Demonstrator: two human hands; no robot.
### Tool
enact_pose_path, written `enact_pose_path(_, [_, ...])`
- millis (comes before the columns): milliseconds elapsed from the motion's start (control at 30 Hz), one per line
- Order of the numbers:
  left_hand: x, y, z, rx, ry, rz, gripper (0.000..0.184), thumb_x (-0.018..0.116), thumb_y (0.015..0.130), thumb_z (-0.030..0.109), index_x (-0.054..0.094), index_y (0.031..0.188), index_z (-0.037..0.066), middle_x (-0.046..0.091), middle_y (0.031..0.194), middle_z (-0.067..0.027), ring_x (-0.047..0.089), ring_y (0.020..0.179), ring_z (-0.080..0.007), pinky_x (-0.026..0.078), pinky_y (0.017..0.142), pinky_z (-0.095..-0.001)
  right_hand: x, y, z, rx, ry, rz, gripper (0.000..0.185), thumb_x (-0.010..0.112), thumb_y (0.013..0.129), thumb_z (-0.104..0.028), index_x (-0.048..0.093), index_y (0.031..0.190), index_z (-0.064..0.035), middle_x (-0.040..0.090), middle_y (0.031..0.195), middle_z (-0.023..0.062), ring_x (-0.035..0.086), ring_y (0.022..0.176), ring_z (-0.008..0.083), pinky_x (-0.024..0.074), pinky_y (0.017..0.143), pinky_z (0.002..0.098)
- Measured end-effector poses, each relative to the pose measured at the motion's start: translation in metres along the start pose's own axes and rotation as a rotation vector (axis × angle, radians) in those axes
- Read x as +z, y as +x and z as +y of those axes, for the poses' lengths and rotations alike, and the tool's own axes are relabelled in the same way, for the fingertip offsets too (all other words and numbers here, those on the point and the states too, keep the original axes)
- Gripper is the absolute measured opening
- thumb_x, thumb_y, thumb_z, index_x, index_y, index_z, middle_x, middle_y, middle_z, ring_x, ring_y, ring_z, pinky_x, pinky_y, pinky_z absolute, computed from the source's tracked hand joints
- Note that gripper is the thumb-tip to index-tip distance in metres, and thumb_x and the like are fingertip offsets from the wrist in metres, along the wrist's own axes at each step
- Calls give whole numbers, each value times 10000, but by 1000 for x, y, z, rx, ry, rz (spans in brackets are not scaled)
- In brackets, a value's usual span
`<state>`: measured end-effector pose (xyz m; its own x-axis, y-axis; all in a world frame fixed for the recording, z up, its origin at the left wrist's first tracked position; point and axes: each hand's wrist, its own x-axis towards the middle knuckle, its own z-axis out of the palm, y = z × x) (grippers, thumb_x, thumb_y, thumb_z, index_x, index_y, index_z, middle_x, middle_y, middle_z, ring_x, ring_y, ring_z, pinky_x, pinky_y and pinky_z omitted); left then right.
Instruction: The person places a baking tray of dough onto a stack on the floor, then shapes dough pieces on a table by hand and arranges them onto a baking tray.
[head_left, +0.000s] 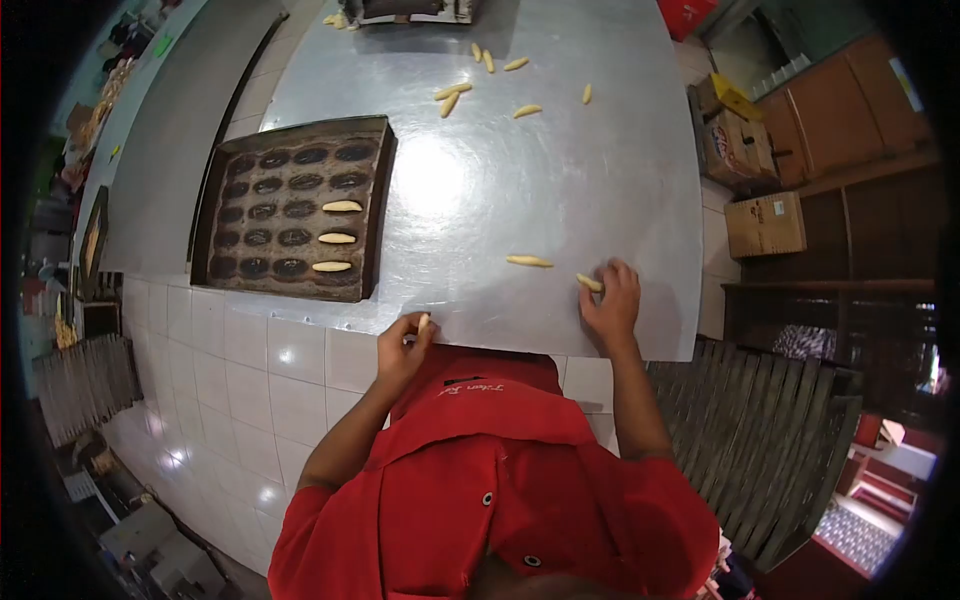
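Observation:
Near the table's front edge, my left hand [402, 348] is closed around a small pale dough stick [424, 323]. Further right, my right hand [614, 304] has its thumb and curled fingers around another dough stick [590, 284], low over the metal table. A loose dough stick [529, 261] lies just left of that hand. At left sits a dark, worn baking tray [376, 215] with rows of blackened oval marks. Three dough sticks lie in its right-hand column, among them a middle dough stick [337, 238].
Several dough sticks lie scattered toward the far end of the shiny metal table [470, 180], including a curved one [527, 111]. A dark tray-like object [415, 10] stands at the far edge. Right of the table are a cardboard box [765, 224] and slatted racks [750, 430].

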<state>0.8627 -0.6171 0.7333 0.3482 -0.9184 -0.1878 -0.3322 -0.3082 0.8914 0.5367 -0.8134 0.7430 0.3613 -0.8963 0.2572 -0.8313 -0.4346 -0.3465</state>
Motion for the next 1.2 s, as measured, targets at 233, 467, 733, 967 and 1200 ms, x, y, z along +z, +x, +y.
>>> enact_pose_path(233, [18,43,14,-258,-902,-143,379,456,1083,281,564,1266,-33,669,1004,-88,649,934,-172,517,895,-324,41,23,-12,-42,-224,-145,828,622,912,-423,344,1469,121,272,1574,319,224,1494,424,180,1210,555])
enact_pose_path(467, [15,19,-13,-329,-958,-71,407,441,1080,340,575,1223,-16,628,921,-64,576,804,-159,479,750,-304,31,-77,-50,-157,-40,-341,865,588,905,-429,294,1488,139,232,1571,359,185,1503,453,159,1202,588])
enact_pose_path(733, [48,60,29,-227,-889,-226,470,372,1086,417,535,1235,2,542,831,-28,505,726,-139,421,672,-286,64,97,9,25,-220,102,784,584,926,-477,413,1463,69,286,1600,247,213,1506,379,159,1204,579])
enact_pose_path(967, [39,54,43,-221,-857,-277,316,488,1068,279,544,1238,19,482,668,22,407,545,-85,339,532,-237,-7,56,21,-44,150,-289,259,666,882,-207,671,1044,-5,619,1182,174,559,1133,370,437,1001,479])
enact_pose_path(1200, [71,67,42,-221,-814,-297,312,488,1069,190,536,1300,-13,679,1006,-97,662,945,-168,517,791,-273,29,48,-59,271,714,48,219,683,838,-108,682,1046,-40,652,979,140,615,896,320,503,818,394])
